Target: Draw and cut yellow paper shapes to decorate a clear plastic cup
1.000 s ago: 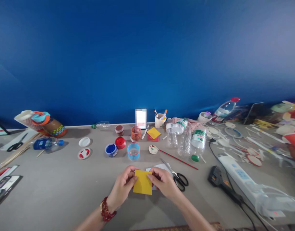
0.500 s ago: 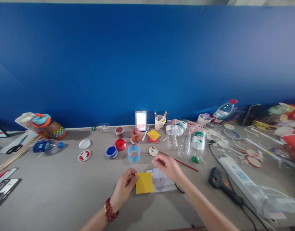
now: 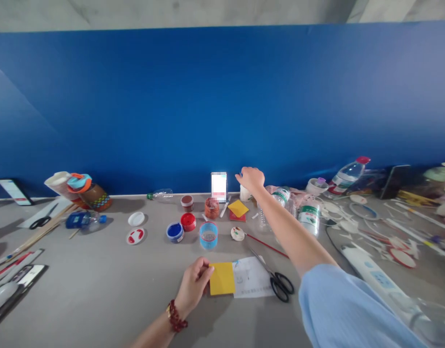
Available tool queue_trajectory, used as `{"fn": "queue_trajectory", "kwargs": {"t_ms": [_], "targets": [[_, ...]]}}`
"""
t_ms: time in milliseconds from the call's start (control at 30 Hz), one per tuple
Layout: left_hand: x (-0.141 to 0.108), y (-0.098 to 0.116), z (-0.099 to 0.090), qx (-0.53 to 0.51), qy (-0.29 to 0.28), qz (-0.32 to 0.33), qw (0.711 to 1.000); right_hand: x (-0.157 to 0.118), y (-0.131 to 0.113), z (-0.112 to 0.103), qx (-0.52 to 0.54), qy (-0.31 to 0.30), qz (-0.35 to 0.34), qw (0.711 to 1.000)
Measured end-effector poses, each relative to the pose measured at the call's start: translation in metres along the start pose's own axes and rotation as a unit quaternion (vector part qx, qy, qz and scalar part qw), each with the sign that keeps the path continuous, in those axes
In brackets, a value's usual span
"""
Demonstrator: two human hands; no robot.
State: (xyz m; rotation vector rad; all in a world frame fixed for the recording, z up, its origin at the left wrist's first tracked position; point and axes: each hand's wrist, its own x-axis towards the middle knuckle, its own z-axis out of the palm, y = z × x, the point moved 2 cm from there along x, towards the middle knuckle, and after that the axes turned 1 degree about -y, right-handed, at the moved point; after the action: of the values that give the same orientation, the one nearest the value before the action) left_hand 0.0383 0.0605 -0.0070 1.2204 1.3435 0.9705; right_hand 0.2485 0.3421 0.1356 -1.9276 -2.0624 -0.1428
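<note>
While uncapped paint stands on the grey table (image 3: 110, 275), spillage heads the list of risks: blue paint jar (image 3: 175, 233) and red paint jar (image 3: 188, 222), both open, set close together, either liable to tip if the left hand (image 3: 195, 282) swings wide; blue-tinted clear cup (image 3: 208, 237), just right of these, likewise exposed to a knock. Next rightward, yellow paper square (image 3: 222, 279), nearer the person than the clear cup, at the left end of a printed sheet (image 3: 253, 278); a careless tug might crease it. White cup (image 3: 245, 194), at the back by the blue wall (image 3: 222, 111), could topple should fingers catch its rim. Red-handled paintbrush (image 3: 266, 243), running toward the right forearm (image 3: 295, 232), could roll if nudged. Black-handled scissors (image 3: 280, 286), partly over the sheet, might drag it if snagged. Clear bottle with green label (image 3: 309, 217), beside that forearm, might fall under a sideways sweep. Hands: left, nearly closed, thumb and fingers pinching the square's left edge; right hand (image 3: 252, 179), outstretched over the white cup, fingers curled; whether it grips anything cannot be told, the fingertips being mostly hidden.
</note>
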Motion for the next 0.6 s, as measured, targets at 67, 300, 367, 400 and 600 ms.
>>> {"fn": "queue_trajectory", "kwargs": {"t_ms": [67,300,367,400,600], "targets": [[0.0,0.001,-0.001,0.008,-0.002,-0.002,1.0,0.006,-0.001,0.008,-0.018,-0.01,0.011,1.0],[0.001,0.001,-0.002,0.02,-0.006,-0.006,1.0,0.011,0.001,0.006,-0.043,-0.012,0.021,0.999],[0.0,0.002,-0.001,0.028,-0.007,-0.005,1.0,0.01,0.002,-0.004,-0.042,0.002,0.019,0.999],[0.0,0.003,-0.001,0.032,-0.007,-0.003,0.999,0.01,0.004,-0.01,-0.04,0.011,0.019,0.999],[0.001,0.002,-0.001,0.044,-0.014,-0.007,0.999,-0.006,0.021,-0.07,-0.012,0.088,0.023,0.996]]}}
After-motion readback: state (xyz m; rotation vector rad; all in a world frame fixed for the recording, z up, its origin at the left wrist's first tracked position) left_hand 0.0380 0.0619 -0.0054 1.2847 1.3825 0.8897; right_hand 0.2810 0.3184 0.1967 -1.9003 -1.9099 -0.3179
